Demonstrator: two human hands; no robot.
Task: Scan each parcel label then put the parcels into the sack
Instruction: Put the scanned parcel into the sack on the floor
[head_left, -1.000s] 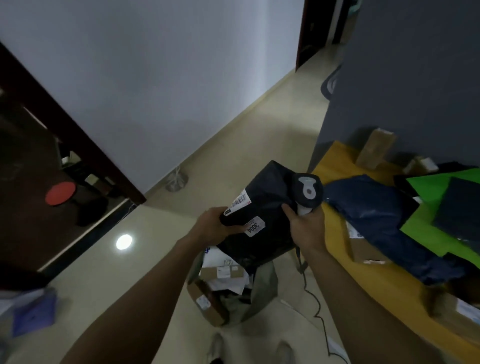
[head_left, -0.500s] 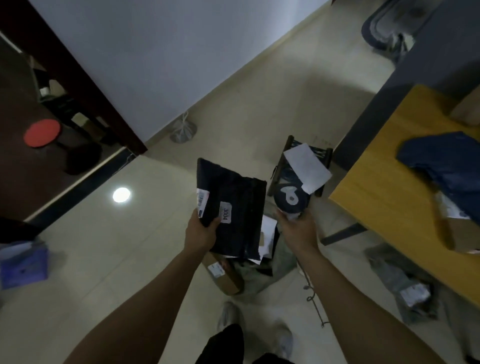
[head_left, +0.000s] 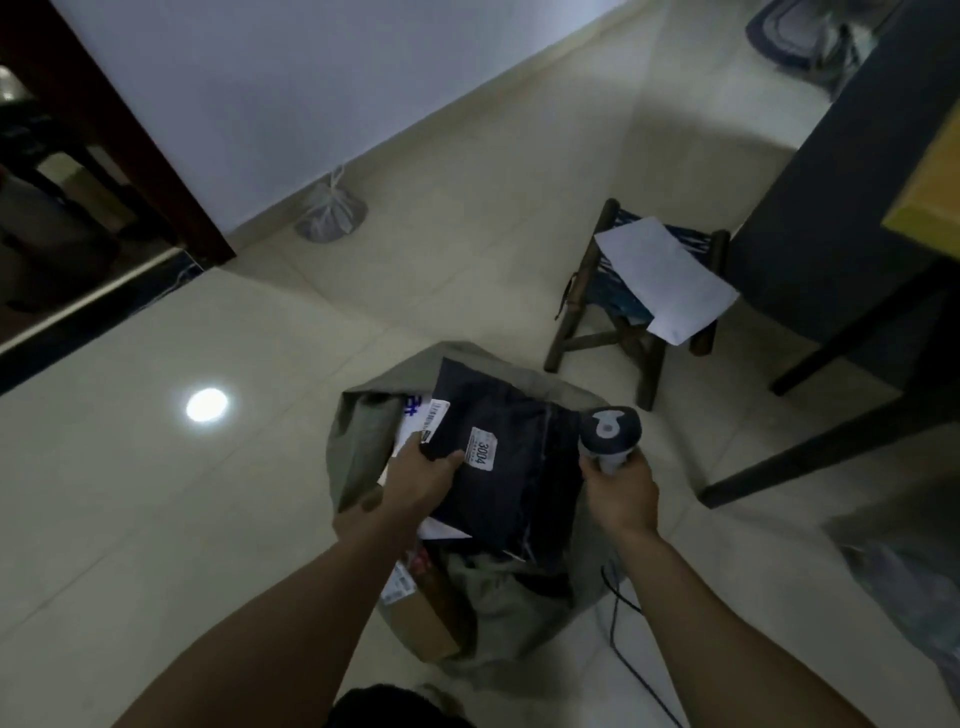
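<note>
The left hand (head_left: 415, 483) grasps the left edge of a flat black plastic mailer parcel (head_left: 504, 467) bearing white labels, thumb on top, holding it over the open mouth of the grey-green fabric sack (head_left: 358, 447) on the floor. Just to its right, the right hand (head_left: 621, 491) is clenched round a grey handheld barcode scanner (head_left: 608, 431). Farther right stands a small dark wooden stool (head_left: 582, 312) carrying a white sheet (head_left: 670, 275).

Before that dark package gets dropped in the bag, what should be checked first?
1. Grip of left hand on dark parcel: ok, thumb pinches its edge.
2. Parcel above the sack mouth: ok.
3. Mouth open: ok, other parcels show inside.
4. Its barcode label scanned: cannot tell.
5. Drop path free of scanner: ok, right hand holds it beside the parcel.
</note>
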